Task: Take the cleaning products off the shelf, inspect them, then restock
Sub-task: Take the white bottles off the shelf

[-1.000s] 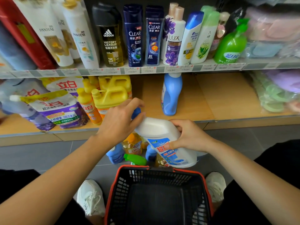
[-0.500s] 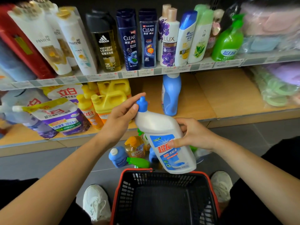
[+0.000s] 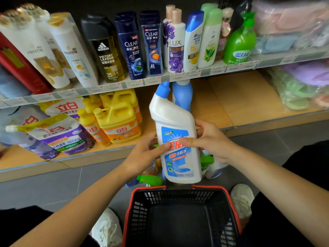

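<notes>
A white toilet-cleaner bottle (image 3: 175,125) with a blue angled cap and a blue label stands upright in the air in front of the lower shelf (image 3: 231,104). My left hand (image 3: 146,154) grips its left side, thumb on the label. My right hand (image 3: 208,139) grips the right side, thumb across the label's front. Behind it a blue bottle (image 3: 183,95) stands on the lower shelf. Several small cleaning bottles (image 3: 151,180) with green, blue and orange tops stand on the floor under the held bottle, partly hidden by it.
A black basket with a red rim (image 3: 179,188) sits on the floor between my shoes. Yellow detergent jugs (image 3: 119,120) and refill pouches (image 3: 58,134) fill the lower shelf's left side. Shampoo bottles (image 3: 131,45) line the upper shelf. Bagged cloths (image 3: 299,86) lie at right.
The bottle has been tipped from a slant to upright and raised toward the shelf. My left hand slid from the cap down to the bottle's body.
</notes>
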`<state>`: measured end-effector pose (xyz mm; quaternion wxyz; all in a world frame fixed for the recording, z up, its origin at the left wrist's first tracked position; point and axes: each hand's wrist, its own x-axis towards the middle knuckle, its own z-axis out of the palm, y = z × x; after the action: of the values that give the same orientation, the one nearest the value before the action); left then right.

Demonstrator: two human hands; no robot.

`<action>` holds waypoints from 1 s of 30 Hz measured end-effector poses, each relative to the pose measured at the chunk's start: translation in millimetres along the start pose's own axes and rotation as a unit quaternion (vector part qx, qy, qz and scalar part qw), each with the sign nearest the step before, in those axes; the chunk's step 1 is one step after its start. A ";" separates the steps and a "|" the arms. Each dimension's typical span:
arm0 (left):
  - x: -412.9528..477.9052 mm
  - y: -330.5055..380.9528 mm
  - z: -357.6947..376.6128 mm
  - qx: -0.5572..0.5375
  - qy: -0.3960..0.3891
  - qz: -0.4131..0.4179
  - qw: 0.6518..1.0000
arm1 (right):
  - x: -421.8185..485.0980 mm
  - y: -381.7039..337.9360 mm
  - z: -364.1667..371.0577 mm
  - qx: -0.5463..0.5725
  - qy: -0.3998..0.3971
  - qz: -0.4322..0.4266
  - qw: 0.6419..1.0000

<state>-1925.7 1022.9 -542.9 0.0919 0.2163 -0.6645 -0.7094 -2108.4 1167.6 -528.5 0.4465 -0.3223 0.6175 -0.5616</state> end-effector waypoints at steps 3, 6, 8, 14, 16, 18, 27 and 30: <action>-3.6 -6.5 9.1 -0.026 -0.011 -0.056 0.998 | -3.3 -0.2 3.5 0.035 0.029 0.007 0.999; -4.1 -10.2 13.5 0.008 0.016 -0.118 0.993 | -5.2 0.3 5.3 0.058 0.062 0.025 0.996; -3.8 -8.4 14.7 0.005 0.037 -0.143 0.989 | -6.0 -0.2 4.3 0.078 0.065 0.040 0.994; -1.7 5.3 5.6 -0.058 0.052 -0.151 0.985 | -10.5 1.1 2.1 0.132 0.034 0.055 0.989; -2.3 8.1 -0.7 -0.058 0.023 -0.147 0.987 | -10.9 1.2 2.7 0.133 0.034 0.052 0.989; -4.0 9.6 -5.0 -0.056 -0.012 -0.133 0.989 | -10.8 0.5 2.7 0.142 0.035 0.056 0.988; -7.0 8.6 0.2 0.012 -0.036 -0.027 0.999 | -13.3 3.6 0.0 0.106 0.036 0.124 0.986; -6.5 8.6 -0.4 0.024 0.015 0.017 0.999 | -14.8 5.8 1.0 0.171 0.048 0.125 0.976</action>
<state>-1921.0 1024.4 -533.3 0.1089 0.2172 -0.6833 -0.6885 -2101.1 1181.4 -531.3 0.5318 -0.1338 0.5683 -0.6134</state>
